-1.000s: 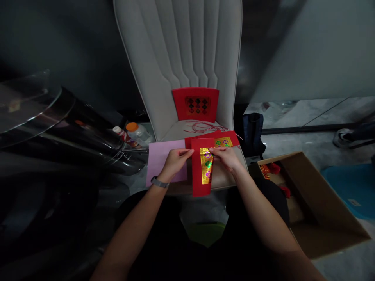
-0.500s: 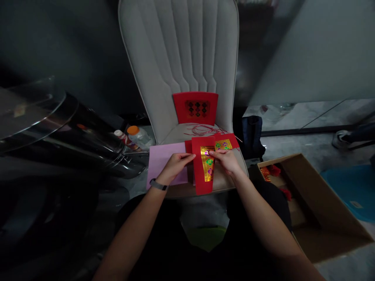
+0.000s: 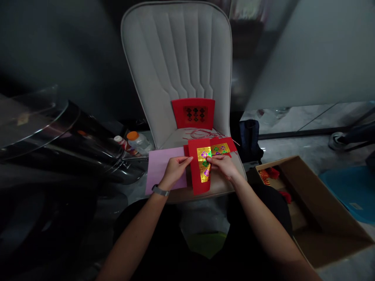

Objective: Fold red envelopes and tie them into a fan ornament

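Observation:
A red paper strip (image 3: 196,171) with a gold foil panel (image 3: 204,168) lies on the seat of a pale padded chair (image 3: 178,70). My left hand (image 3: 175,170) pinches the strip's left edge; it wears a wristband. My right hand (image 3: 222,165) has its fingers closed on the foil panel near its top. A second red sheet with gold foil (image 3: 223,147) lies under the strip to the right. A pink sheet (image 3: 158,166) lies under my left hand.
A red card with cut-out shapes (image 3: 193,113) leans on the chair back, red string (image 3: 202,134) in front of it. An open cardboard box (image 3: 316,210) with red tassels stands at right. Bottles (image 3: 136,139) and a dark shiny round table (image 3: 43,128) are at left.
The view has tilted a little, so the chair shows lower. My right hand's fingers have slid slightly down and left on the foil panel. My left hand keeps its grip.

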A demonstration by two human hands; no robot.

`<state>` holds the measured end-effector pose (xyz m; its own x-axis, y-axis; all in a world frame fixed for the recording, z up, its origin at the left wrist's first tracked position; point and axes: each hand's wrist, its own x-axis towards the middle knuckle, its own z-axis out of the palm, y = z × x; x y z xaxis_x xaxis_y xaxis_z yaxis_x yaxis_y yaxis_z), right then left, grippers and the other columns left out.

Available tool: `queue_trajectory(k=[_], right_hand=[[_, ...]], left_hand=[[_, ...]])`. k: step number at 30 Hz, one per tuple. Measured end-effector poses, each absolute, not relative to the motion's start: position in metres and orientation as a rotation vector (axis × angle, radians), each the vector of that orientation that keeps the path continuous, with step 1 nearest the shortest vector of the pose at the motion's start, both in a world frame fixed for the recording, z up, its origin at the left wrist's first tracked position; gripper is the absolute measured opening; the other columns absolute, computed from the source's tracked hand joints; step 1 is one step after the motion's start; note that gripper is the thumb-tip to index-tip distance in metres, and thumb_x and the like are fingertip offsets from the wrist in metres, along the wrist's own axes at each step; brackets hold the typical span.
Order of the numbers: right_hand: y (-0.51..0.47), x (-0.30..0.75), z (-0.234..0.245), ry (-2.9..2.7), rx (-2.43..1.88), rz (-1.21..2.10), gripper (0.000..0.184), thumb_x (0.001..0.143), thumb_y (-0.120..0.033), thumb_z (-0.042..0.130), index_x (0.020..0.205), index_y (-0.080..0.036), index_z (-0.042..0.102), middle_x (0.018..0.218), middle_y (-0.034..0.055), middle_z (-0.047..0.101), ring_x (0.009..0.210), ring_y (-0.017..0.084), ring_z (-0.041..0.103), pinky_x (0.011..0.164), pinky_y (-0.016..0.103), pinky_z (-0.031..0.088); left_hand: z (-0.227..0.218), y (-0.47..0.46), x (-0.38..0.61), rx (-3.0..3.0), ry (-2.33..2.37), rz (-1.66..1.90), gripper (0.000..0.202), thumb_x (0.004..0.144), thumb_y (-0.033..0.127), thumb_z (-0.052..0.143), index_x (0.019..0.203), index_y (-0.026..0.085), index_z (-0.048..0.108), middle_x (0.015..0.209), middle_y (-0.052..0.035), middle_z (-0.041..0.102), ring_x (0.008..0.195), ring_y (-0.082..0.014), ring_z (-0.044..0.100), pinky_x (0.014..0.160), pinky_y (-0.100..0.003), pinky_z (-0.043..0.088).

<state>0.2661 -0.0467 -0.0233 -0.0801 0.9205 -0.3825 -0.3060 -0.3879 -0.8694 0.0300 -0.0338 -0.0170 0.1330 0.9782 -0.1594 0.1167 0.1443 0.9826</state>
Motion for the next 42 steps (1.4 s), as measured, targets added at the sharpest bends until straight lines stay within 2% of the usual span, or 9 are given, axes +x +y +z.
queue_trajectory(k=[5,9,17,20,24,32,35,38,42], right_hand=[[-0.051,0.267,-0.023,-0.724,-1.220,1.642,0.040,0.054,-0.046,0.100,0.076,-0.017,0.083,0.079,0.0026,0.079,0.070,0.014,0.071,0.069,0.025,0.059],[-0.053,0.271,-0.025,-0.670,-1.115,1.808,0.041,0.057,-0.041,0.101,0.084,-0.016,0.083,0.090,0.0057,0.082,0.076,0.015,0.074,0.070,0.024,0.061],[-0.049,0.281,-0.033,-0.614,-1.047,1.882,0.039,0.060,-0.034,0.101,0.087,-0.015,0.081,0.087,0.0047,0.081,0.069,0.012,0.074,0.066,0.021,0.060],[-0.048,0.279,-0.032,-0.593,-1.062,1.870,0.042,0.058,-0.033,0.102,0.090,-0.014,0.082,0.090,0.0056,0.082,0.071,0.012,0.075,0.065,0.021,0.060],[-0.048,0.276,-0.028,-0.607,-1.057,1.850,0.038,0.056,-0.034,0.102,0.081,-0.015,0.081,0.081,0.0039,0.080,0.063,0.010,0.070,0.056,0.019,0.054],[-0.046,0.274,-0.025,-0.682,-1.234,1.575,0.041,0.050,-0.046,0.101,0.073,-0.019,0.079,0.080,0.0025,0.079,0.074,0.018,0.072,0.070,0.030,0.058],[-0.047,0.273,-0.025,-0.691,-1.278,1.521,0.044,0.048,-0.048,0.101,0.073,-0.020,0.079,0.078,0.0017,0.078,0.076,0.019,0.072,0.070,0.028,0.057],[-0.049,0.274,-0.027,-0.733,-1.234,1.598,0.048,0.050,-0.051,0.100,0.081,-0.020,0.081,0.086,0.0022,0.080,0.081,0.018,0.073,0.072,0.027,0.058],[-0.051,0.276,-0.032,-0.773,-1.265,1.615,0.044,0.049,-0.046,0.102,0.076,-0.019,0.080,0.083,0.0017,0.079,0.077,0.016,0.072,0.070,0.026,0.058]], left_hand=[[-0.017,-0.032,0.030,1.238,1.275,0.958,0.049,0.077,0.061,0.084,0.099,0.017,0.085,0.104,-0.0091,0.083,0.095,-0.0270,0.074,0.091,-0.036,0.054],[-0.013,-0.034,0.032,1.037,1.124,0.930,0.049,0.075,0.056,0.089,0.101,0.015,0.084,0.108,-0.0107,0.082,0.095,-0.0247,0.074,0.094,-0.036,0.054],[-0.006,-0.038,0.033,0.797,0.921,0.842,0.044,0.071,0.044,0.095,0.102,0.015,0.082,0.106,-0.0104,0.081,0.092,-0.0192,0.072,0.085,-0.029,0.054],[-0.005,-0.037,0.033,0.808,0.891,0.840,0.044,0.074,0.047,0.093,0.101,0.015,0.082,0.107,-0.0107,0.081,0.093,-0.0197,0.072,0.087,-0.030,0.054],[-0.008,-0.036,0.033,0.842,0.887,0.798,0.048,0.071,0.047,0.095,0.104,0.015,0.082,0.108,-0.0120,0.081,0.094,-0.0221,0.073,0.093,-0.034,0.054],[-0.002,-0.040,0.035,1.077,1.027,0.706,0.046,0.072,0.055,0.090,0.097,0.017,0.085,0.102,-0.0120,0.082,0.089,-0.0245,0.073,0.085,-0.035,0.054],[-0.001,-0.041,0.038,1.253,1.141,0.694,0.044,0.070,0.058,0.089,0.088,0.017,0.085,0.097,-0.0105,0.083,0.086,-0.0251,0.071,0.083,-0.035,0.054],[-0.006,-0.042,0.039,1.275,1.179,0.708,0.048,0.070,0.062,0.088,0.090,0.018,0.086,0.097,-0.0093,0.083,0.086,-0.0255,0.071,0.082,-0.037,0.055],[-0.015,-0.042,0.036,1.176,1.129,0.684,0.050,0.071,0.060,0.089,0.097,0.017,0.085,0.100,-0.0098,0.082,0.088,-0.0249,0.072,0.088,-0.040,0.058]])
